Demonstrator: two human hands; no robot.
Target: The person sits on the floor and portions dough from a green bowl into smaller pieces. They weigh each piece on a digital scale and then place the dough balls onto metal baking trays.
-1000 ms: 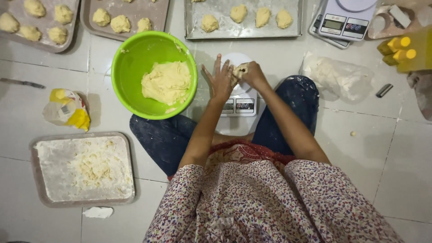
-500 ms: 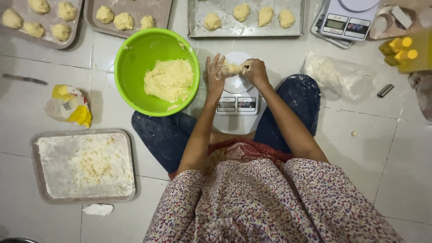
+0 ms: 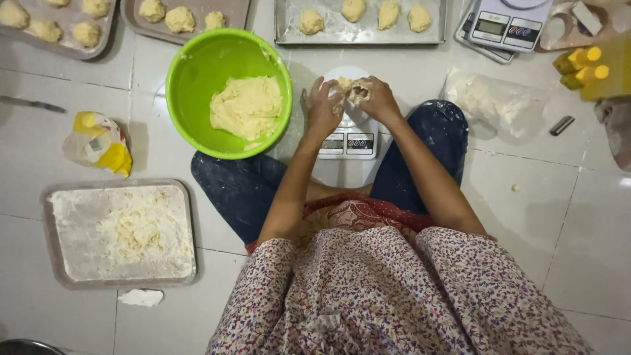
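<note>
Here, dough piece [image 3: 353,89] between both hands over white scale [image 3: 348,135].

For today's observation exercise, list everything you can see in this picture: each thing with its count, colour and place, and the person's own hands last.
dough piece: one, pale yellow, between both hands above the scale
kitchen scale: one, white, floor between the knees
bowl: one, green, left of the scale, holding dough
baking trays: three, metal, along the top, with dough balls
floured tray: one, grey, lower left
second scale: one, white, top right
plastic bag: one, clear, right of the knee
yellow packet: one, left of the bowl
left hand: on the dough
right hand: on the dough
</note>
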